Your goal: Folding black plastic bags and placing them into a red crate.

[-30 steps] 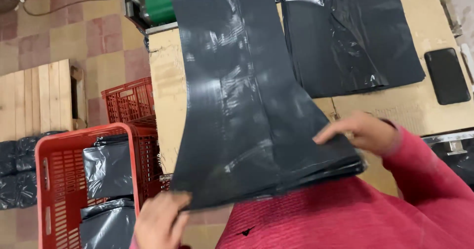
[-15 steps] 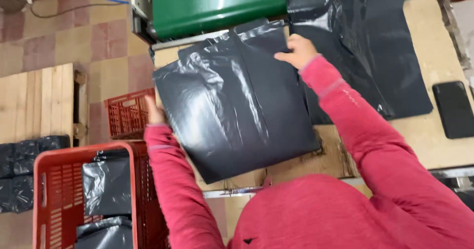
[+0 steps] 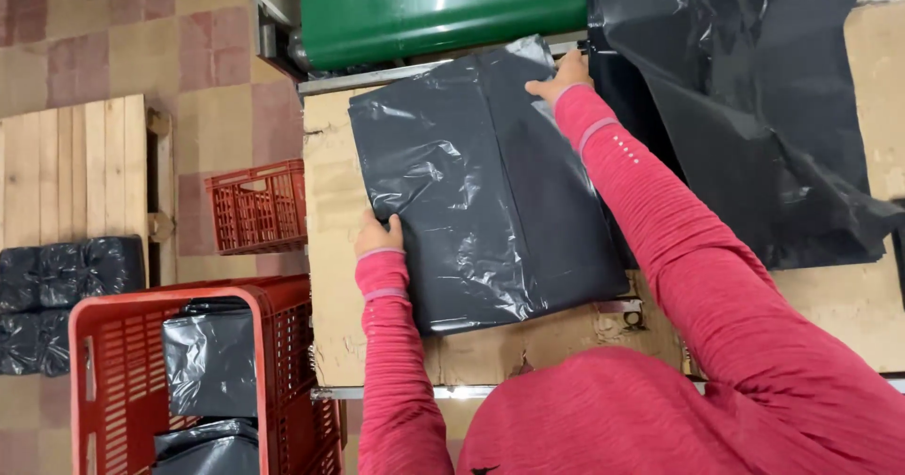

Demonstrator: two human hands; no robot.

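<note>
A folded stack of dark grey plastic bags (image 3: 481, 192) lies flat on the cardboard-covered table (image 3: 330, 286). My left hand (image 3: 377, 234) grips its near left edge, fingers curled over the plastic. My right hand (image 3: 563, 77) holds the far right corner of the stack, close to the green machine (image 3: 443, 8). Both arms are in red sleeves. To the right of the stack, a larger loose sheet of black plastic (image 3: 754, 107) spreads over the table.
A red plastic crate (image 3: 170, 296) at the lower left holds folded black bags (image 3: 209, 362). A smaller red crate (image 3: 259, 206) stands on the floor beside the table. A wooden pallet (image 3: 71, 169) and black bundles (image 3: 57, 286) lie further left.
The bags were held up long and close to me; they have since been folded and laid flat on the table. Both hands have moved out to the stack's edges.
</note>
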